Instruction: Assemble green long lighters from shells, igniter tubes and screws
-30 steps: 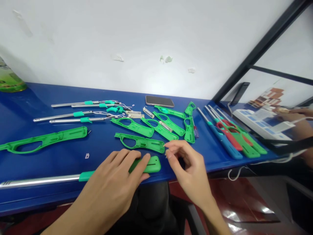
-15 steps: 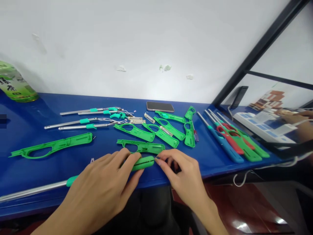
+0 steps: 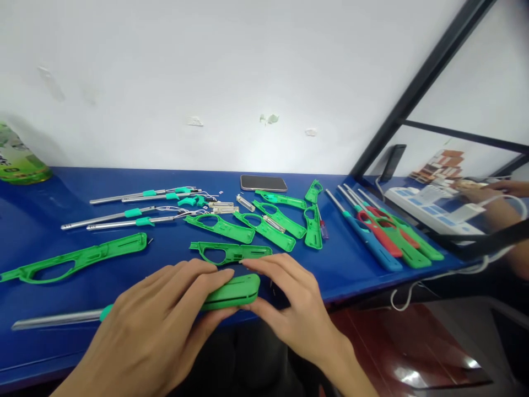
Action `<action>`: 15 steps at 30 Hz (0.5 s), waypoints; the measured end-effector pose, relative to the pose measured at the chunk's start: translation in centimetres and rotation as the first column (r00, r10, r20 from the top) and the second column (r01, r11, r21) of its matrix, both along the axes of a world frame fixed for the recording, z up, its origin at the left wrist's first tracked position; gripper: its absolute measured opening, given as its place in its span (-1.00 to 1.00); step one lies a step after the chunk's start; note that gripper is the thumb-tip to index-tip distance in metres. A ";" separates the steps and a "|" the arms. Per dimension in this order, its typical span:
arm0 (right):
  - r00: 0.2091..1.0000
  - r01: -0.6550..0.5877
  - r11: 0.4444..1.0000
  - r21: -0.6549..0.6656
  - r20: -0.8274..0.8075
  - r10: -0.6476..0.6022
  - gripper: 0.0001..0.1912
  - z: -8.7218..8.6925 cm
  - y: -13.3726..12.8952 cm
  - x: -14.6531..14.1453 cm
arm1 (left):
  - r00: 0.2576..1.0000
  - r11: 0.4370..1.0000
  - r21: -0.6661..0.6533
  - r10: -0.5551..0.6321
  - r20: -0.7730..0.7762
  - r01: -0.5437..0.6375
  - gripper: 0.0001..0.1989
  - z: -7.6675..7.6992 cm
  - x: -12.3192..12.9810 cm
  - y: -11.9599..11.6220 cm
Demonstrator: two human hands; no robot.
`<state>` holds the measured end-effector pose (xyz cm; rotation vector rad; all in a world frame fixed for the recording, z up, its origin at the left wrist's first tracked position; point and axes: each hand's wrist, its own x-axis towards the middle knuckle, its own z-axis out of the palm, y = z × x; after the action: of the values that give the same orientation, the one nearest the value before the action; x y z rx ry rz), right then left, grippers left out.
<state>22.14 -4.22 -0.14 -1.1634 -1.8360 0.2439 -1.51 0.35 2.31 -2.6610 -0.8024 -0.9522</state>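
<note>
My left hand (image 3: 161, 325) is wrapped round the green handle (image 3: 231, 291) of a long gas lighter, whose metal tube (image 3: 61, 318) sticks out to the left. The handle's slotted edge faces me and its rounded end points right. My right hand (image 3: 295, 309) holds that end, thumb below and index finger along the far side. Just beyond lies an open green handle half (image 3: 252, 252). More green half shells (image 3: 221, 227) and several metal tubes with teal collars and white wires (image 3: 124, 223) are spread behind. The palm side of my left hand is hidden.
A phone (image 3: 263, 183) lies by the wall, with a screwdriver (image 3: 323, 229) to its right. Several finished-looking gas lighters (image 3: 378, 237) lie at the right beside a black frame (image 3: 413, 94). Beyond it are a white power strip (image 3: 430, 212) and another person's arm (image 3: 502, 220). A green-labelled bottle (image 3: 25, 165) stands left.
The lighter handle has turned, showing more of its broad green side. My right fingers have moved from a pinch at its tip to either side of the end. The camera view has shifted slightly.
</note>
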 end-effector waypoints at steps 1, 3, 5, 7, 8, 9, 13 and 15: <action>0.999 0.016 1.000 0.013 0.039 -0.017 -0.68 -0.1 0.1 0.0 | 1.000 1.000 -0.006 -0.008 0.011 0.008 -0.77 0.0 -0.1 0.1; 0.991 0.048 0.998 0.039 0.120 -0.052 -0.73 -0.3 0.3 0.0 | 0.999 1.000 -0.007 -0.017 0.027 0.017 -0.78 0.1 -0.3 0.2; 0.980 0.073 0.996 0.052 0.181 -0.081 -0.72 -0.5 0.4 0.1 | 0.999 1.000 0.000 -0.018 0.034 0.018 -0.78 0.2 -0.4 0.3; 0.975 0.081 0.996 0.033 0.204 -0.086 -0.70 -0.5 0.4 0.2 | 0.999 1.000 0.007 -0.024 0.035 0.024 -0.79 0.3 -0.3 0.3; 0.975 0.082 0.997 0.017 0.205 -0.083 -0.70 -0.5 0.4 0.2 | 0.999 1.000 0.010 -0.026 0.032 0.026 -0.79 0.3 -0.2 0.3; 0.975 0.081 0.997 0.002 0.205 -0.080 -0.69 -0.4 0.4 0.2 | 0.999 1.000 0.017 -0.027 0.030 0.026 -0.79 0.4 -0.1 0.3; 0.978 0.069 0.997 -0.044 0.202 -0.059 -0.67 -0.2 0.2 0.3 | 1.000 0.999 0.039 -0.007 -0.003 0.007 -0.77 0.5 0.4 0.3; 0.984 0.060 0.997 -0.052 0.171 -0.050 -0.66 -0.1 0.1 0.3 | 1.000 0.999 0.053 0.006 -0.012 -0.006 -0.77 0.5 0.5 0.3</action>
<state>22.44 -4.11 -0.21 -1.3064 -1.9521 0.1708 -1.02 0.69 2.81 -2.6157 -0.7716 -0.9417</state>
